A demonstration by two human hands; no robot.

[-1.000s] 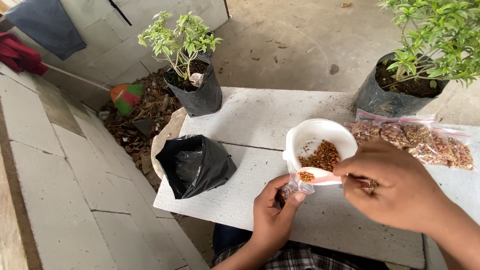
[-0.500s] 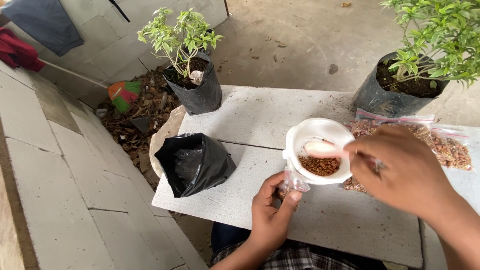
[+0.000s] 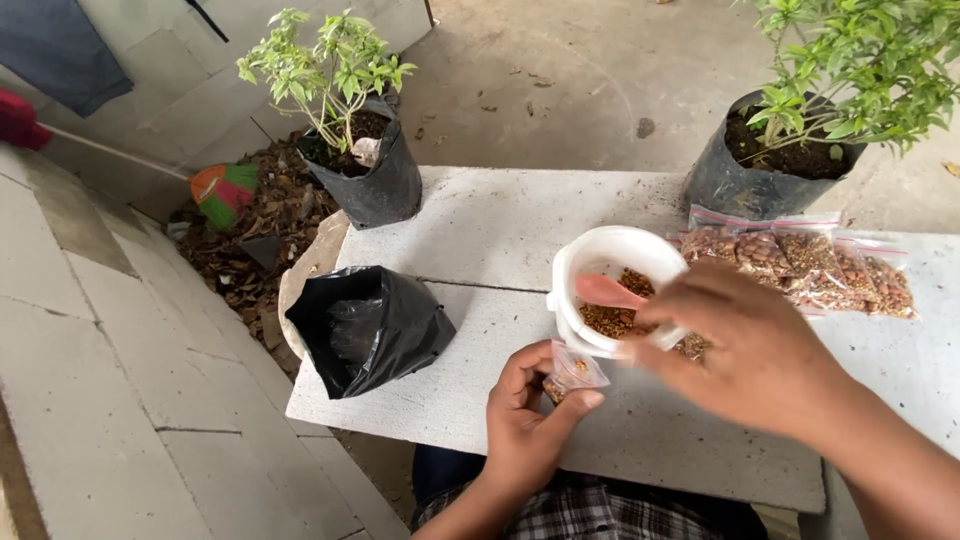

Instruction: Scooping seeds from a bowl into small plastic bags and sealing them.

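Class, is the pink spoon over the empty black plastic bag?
No, the pink spoon sits over the white bowl, well apart from the black plastic bag.

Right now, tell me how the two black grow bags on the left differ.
The far grow bag stands upright, filled with soil and holding a leafy green plant; the near grow bag lies slumped on the white slab, mouth open, with no plant. The far one sits at the slab's back corner, the near one at its front left edge. Both are black plastic, and neither hand touches them.
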